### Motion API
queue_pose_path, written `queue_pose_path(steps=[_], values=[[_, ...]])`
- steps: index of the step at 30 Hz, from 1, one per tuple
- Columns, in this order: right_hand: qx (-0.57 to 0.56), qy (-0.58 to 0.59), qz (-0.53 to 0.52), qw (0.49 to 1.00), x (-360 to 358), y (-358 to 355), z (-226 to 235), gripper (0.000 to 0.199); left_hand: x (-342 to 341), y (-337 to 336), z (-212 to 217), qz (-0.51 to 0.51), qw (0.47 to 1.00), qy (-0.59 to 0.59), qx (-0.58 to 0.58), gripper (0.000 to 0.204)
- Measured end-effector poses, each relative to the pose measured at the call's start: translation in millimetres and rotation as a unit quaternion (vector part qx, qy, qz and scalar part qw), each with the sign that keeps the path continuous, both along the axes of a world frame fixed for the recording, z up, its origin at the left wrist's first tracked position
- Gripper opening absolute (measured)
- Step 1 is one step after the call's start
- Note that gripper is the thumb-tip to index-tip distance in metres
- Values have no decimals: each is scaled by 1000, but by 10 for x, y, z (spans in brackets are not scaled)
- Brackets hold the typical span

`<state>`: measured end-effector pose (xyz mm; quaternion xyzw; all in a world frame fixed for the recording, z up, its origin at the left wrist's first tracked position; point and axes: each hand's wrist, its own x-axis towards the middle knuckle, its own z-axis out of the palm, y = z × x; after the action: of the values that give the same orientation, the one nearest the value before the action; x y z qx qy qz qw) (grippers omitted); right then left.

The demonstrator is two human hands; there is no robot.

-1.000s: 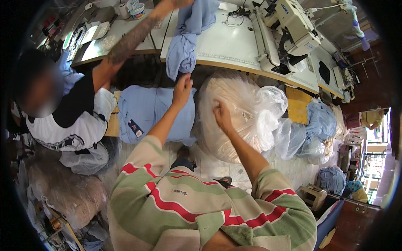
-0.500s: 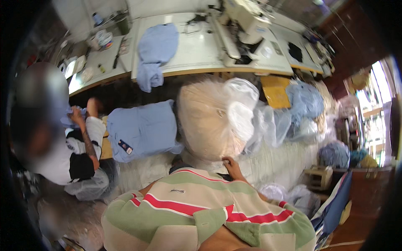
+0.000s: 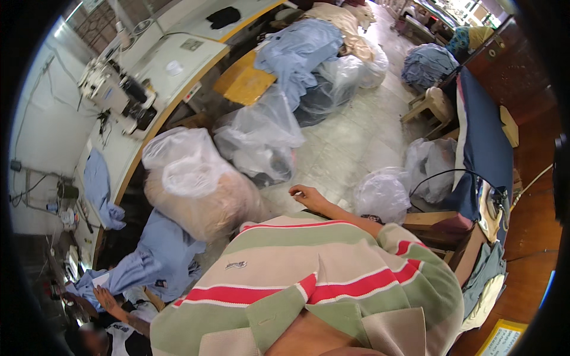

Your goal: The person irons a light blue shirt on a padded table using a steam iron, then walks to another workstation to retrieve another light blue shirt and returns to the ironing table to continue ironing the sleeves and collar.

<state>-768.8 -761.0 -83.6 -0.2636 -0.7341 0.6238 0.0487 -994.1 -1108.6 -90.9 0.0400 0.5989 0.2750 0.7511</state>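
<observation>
My right hand [image 3: 306, 194] reaches out over the pale floor in front of my striped shirt. Its fingers are loosely bent and a little apart, and nothing shows in them. Nearest to it are a large clear plastic bag [image 3: 234, 199] filled with peach-coloured cloth, on its left, and a smaller clear plastic bag [image 3: 261, 139] beyond. Neither touches the hand. My left hand is out of sight.
At lower left, a co-worker's hand [image 3: 107, 301] is by light blue garments [image 3: 157, 258]. A sewing machine [image 3: 119, 95] stands on the long white table [image 3: 178, 74]. At right are an iron [image 3: 496, 202], a padded board [image 3: 484, 130], a stool [image 3: 430, 107] and filled bags [image 3: 383, 193].
My view has swung right, bringing the ironing area and floor into fuller sight. My right hand, earlier at the peach bag's lower edge, is now apart from it. The co-worker's light blue garment has shifted.
</observation>
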Motion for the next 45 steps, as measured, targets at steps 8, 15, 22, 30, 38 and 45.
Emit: queue_pose_path(steps=[8,15,22,30,38,45], values=[[-135,-62,-259,954,1171,905,-232,30,-66,3163,-483,-459,763,448,74,73],[-154,-123,-373,907,1819,2003,-362,34,-471,6807,-693,-138,716,621,289,25],[-192,-187,-484,833,1877,3374,-291,32,-1089,9313,-1154,-103,543,801,229,24],[-195,-211,-412,865,1231,4834,-156,33,-2168,9915,-1383,-249,667,659,242,22],[-193,-176,-342,903,932,5750,-170,33,-3094,10232,-374,426,850,217,222,43],[88,-80,-196,973,338,7120,307,29,-2438,11078,1893,123,832,282,462,48]])
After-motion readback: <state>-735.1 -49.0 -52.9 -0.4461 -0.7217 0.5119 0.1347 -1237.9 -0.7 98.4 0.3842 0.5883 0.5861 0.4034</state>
